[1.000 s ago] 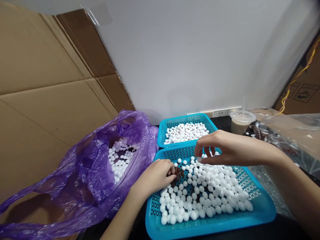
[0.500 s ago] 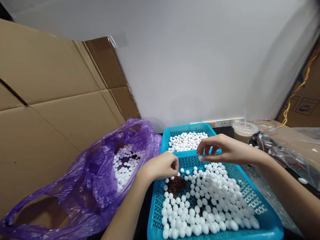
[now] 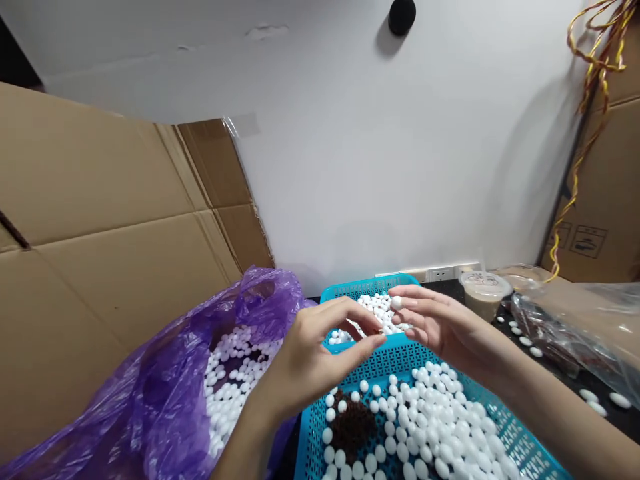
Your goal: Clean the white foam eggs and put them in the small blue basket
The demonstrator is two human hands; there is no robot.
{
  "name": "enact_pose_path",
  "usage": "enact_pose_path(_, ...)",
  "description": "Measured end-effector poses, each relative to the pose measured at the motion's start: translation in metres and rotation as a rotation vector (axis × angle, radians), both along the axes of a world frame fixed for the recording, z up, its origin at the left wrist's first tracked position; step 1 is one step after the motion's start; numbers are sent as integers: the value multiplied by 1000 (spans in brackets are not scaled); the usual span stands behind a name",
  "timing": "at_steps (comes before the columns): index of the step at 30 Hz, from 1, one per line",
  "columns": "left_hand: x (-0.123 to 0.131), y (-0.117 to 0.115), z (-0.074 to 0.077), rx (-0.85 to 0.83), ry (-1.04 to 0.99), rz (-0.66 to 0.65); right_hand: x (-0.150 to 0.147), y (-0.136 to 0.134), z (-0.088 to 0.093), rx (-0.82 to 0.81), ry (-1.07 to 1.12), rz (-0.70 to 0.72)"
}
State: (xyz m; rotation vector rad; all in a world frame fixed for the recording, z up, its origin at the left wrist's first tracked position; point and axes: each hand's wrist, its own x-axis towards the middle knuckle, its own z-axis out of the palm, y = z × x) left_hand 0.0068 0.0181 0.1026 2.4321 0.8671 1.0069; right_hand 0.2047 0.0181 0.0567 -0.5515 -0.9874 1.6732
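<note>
Both hands have lifted off the front basket [image 3: 520, 433], so yeah, my right hand [image 3: 445, 327] now pinches a foam ball [image 3: 397, 303] between its fingers [image 3: 415, 301] above the back basket [image 3: 370, 285], while my left hand [image 3: 305, 367] sits just beside it, fingers spread apart.

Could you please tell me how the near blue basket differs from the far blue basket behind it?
The near basket has its white balls spread around a dark brown patch, while the far basket shows its balls heaped, with no such patch visible. The near basket runs off the bottom of the view; the far basket is partly hidden behind the left hand and right hand. Both are bright blue perforated plastic baskets holding white balls.
</note>
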Motion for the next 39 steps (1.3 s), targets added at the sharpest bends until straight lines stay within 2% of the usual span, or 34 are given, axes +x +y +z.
enact_pose_path(3, -1, 0, -5, -47, -150, -71, -14, -6, -8, -89, 135, 62)
enact_pose_path(7, 2, 4, -11, -138, -323, -167, -28, -15, -11, -71, 236, 105)
enact_pose_path(10, 5, 6, -15, -191, -359, -188, -31, -17, -9, -30, 246, 107)
enact_pose_path(16, 7, 7, -22, -291, -397, -150, -32, -16, -7, -12, 225, 21)
enact_pose_path(23, 11, 9, -24, -433, -463, -204, -29, -17, -11, 41, 182, -14)
enact_pose_path(33, 10, 14, -27, -425, -475, -219, -30, -15, -12, 46, 107, -72)
enact_pose_path(39, 6, 18, -27, -359, -378, -192, -27, -16, -10, 54, 27, -80)
